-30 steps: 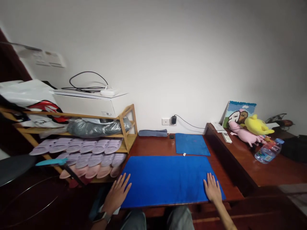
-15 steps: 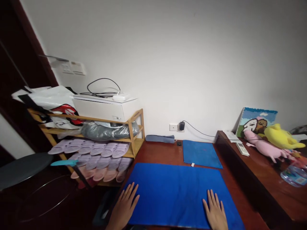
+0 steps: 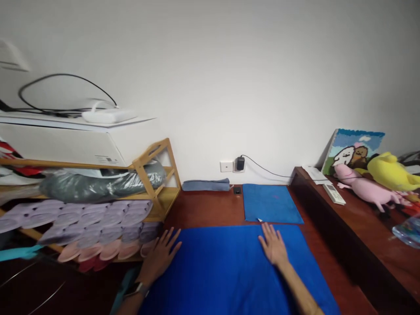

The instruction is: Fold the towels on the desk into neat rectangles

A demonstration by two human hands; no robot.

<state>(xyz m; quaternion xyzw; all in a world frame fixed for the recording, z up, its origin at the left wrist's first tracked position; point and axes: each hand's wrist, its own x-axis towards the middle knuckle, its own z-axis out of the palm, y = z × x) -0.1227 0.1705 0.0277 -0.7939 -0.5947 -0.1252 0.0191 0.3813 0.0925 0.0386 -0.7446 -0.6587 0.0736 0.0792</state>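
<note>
The scene is viewed by one head-worn camera, set above the near side of the bright-blue rectangular fabric mat (image 3: 223, 267) and aimed forward and down. The mat is seen from close by; beyond it, the plain white wall (image 3: 210, 87) is faced almost squarely. Left of the mat, the tan slatted wooden rack (image 3: 169, 197) is partly framed; right, the reddish-brown wooden counter (image 3: 364, 224).

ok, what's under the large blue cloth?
Reddish-brown table shows around the large blue cloth, which lies on it. Right hand is over its far edge, left hand at its left edge. The covered area beneath can't be seen.
</note>
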